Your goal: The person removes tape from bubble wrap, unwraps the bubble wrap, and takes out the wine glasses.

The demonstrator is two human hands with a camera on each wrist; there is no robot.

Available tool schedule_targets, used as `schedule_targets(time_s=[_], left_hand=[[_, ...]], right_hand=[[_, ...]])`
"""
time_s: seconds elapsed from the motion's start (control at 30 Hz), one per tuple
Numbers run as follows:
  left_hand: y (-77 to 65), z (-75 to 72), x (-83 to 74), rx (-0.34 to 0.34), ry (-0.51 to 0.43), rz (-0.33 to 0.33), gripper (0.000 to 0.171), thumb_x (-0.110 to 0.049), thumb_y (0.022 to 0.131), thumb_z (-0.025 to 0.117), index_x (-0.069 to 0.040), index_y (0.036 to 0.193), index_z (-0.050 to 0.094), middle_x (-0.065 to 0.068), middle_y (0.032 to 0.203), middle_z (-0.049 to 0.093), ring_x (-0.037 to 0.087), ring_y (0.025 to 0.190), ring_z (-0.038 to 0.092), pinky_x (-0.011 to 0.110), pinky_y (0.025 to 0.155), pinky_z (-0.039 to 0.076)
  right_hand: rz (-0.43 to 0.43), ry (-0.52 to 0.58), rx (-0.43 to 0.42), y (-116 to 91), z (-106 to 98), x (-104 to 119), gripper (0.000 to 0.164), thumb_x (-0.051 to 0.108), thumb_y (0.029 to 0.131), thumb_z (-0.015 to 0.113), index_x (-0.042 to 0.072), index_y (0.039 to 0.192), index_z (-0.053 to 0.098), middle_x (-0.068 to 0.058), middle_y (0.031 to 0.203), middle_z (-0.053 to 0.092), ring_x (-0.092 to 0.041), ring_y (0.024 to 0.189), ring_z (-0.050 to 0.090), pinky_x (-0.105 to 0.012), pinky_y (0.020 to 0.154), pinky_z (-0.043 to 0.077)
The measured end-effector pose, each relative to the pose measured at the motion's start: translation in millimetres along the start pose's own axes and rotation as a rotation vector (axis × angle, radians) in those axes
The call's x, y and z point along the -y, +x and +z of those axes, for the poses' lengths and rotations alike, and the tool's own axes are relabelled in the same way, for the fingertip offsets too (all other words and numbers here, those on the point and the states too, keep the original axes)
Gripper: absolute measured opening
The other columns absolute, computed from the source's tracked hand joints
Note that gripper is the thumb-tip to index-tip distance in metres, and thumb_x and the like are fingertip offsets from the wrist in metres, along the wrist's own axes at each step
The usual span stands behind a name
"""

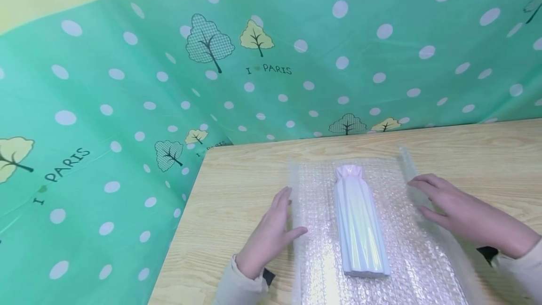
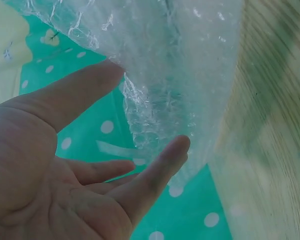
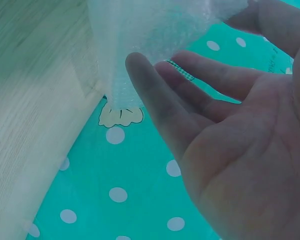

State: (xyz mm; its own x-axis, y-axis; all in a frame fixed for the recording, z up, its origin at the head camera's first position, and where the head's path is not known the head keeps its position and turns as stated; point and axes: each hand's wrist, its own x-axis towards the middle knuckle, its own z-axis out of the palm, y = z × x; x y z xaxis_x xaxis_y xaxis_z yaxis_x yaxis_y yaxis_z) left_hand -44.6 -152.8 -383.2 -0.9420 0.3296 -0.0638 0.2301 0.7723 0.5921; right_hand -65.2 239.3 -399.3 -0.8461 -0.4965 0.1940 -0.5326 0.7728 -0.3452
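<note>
A pale iridescent vase (image 1: 362, 222), pink at its pinched neck and bluish towards its base, lies on a sheet of bubble wrap (image 1: 319, 192). Beside the sheet's left edge is my left hand (image 1: 273, 232), fingers spread and thumb reaching over that edge. In the left wrist view the thumb tip meets the bubble wrap (image 2: 160, 95), with a gap between thumb and fingers. My right hand (image 1: 455, 208) is at the raised right edge, its fingers loosely extended. The right wrist view shows bubble wrap (image 3: 130, 75) hanging in front of those relaxed fingers.
The wood-grain table (image 1: 237, 192) carries the sheet, which runs out of the head view at the bottom. A green dotted cloth (image 1: 271, 121) printed with trees hangs behind the table and along its left side.
</note>
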Motion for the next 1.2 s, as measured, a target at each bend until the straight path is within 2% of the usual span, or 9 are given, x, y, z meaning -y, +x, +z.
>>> schedule_targets(time_s=[0.17, 0.33, 0.43, 0.57, 0.87, 1.07, 1.2], left_hand=[[1.3, -3.5, -0.1, 0.027, -0.081, -0.048, 0.101, -0.02, 0.084, 0.079, -0.007, 0.159, 0.012, 0.015, 0.162, 0.023, 0.034, 0.119, 0.061, 0.035, 0.095, 0.056], [2.7, -6.4, 1.1, 0.042, -0.112, -0.071, 0.104, -0.013, 0.082, 0.08, -0.011, 0.16, 0.012, 0.012, 0.162, 0.023, 0.033, 0.12, 0.06, 0.033, 0.092, 0.057], [3.3, -8.6, 1.9, 0.044, -0.128, -0.087, 0.104, -0.012, 0.081, 0.081, -0.01, 0.159, 0.013, 0.013, 0.157, 0.031, 0.032, 0.118, 0.061, 0.034, 0.09, 0.058], [4.5, -11.0, 2.9, 0.045, -0.138, -0.116, 0.103, -0.012, 0.079, 0.081, -0.008, 0.158, 0.016, 0.014, 0.146, 0.041, 0.031, 0.116, 0.061, 0.033, 0.087, 0.059], [8.2, -16.2, 7.5, 0.041, -0.12, -0.146, 0.101, -0.011, 0.076, 0.084, -0.001, 0.156, 0.023, 0.016, 0.138, 0.048, 0.032, 0.114, 0.061, 0.035, 0.087, 0.059], [9.9, -17.8, 12.1, 0.023, -0.108, -0.154, 0.097, -0.01, 0.074, 0.086, 0.001, 0.152, 0.029, 0.013, 0.133, 0.052, 0.029, 0.111, 0.061, 0.036, 0.086, 0.058], [10.3, -18.6, 15.5, 0.012, -0.132, -0.167, 0.093, -0.012, 0.074, 0.086, 0.002, 0.149, 0.035, 0.012, 0.132, 0.053, 0.029, 0.11, 0.061, 0.037, 0.087, 0.058]], right_hand=[[-0.052, -0.017, -0.022, 0, 0, -6, 0.06, 0.001, 0.077, 0.08, -0.008, 0.13, 0.051, -0.023, 0.126, 0.053, -0.036, 0.108, 0.059, -0.052, 0.082, 0.055], [-0.115, -0.044, -0.062, 0, 1, -11, 0.066, -0.007, 0.067, 0.082, -0.008, 0.127, 0.053, -0.022, 0.121, 0.055, -0.032, 0.098, 0.062, -0.042, 0.073, 0.059], [-0.112, -0.038, -0.055, 0, 0, -12, 0.064, -0.007, 0.067, 0.081, -0.008, 0.125, 0.054, -0.022, 0.12, 0.054, -0.03, 0.093, 0.064, -0.037, 0.069, 0.06], [-0.08, -0.017, -0.022, 0, -3, -13, 0.06, -0.006, 0.071, 0.08, -0.008, 0.125, 0.054, -0.023, 0.121, 0.053, -0.03, 0.092, 0.065, -0.036, 0.067, 0.06], [-0.052, -0.026, -0.005, -2, -5, -21, 0.057, -0.007, 0.071, 0.081, -0.009, 0.123, 0.057, -0.024, 0.12, 0.054, -0.026, 0.085, 0.066, -0.033, 0.065, 0.06], [-0.022, -0.016, 0.025, -2, -8, -25, 0.055, -0.006, 0.072, 0.08, -0.01, 0.122, 0.057, -0.024, 0.121, 0.054, -0.023, 0.083, 0.066, -0.032, 0.063, 0.059], [-0.018, -0.02, 0.032, -3, -9, -27, 0.055, -0.006, 0.071, 0.08, -0.01, 0.121, 0.058, -0.025, 0.12, 0.054, -0.019, 0.079, 0.065, -0.028, 0.061, 0.058]])
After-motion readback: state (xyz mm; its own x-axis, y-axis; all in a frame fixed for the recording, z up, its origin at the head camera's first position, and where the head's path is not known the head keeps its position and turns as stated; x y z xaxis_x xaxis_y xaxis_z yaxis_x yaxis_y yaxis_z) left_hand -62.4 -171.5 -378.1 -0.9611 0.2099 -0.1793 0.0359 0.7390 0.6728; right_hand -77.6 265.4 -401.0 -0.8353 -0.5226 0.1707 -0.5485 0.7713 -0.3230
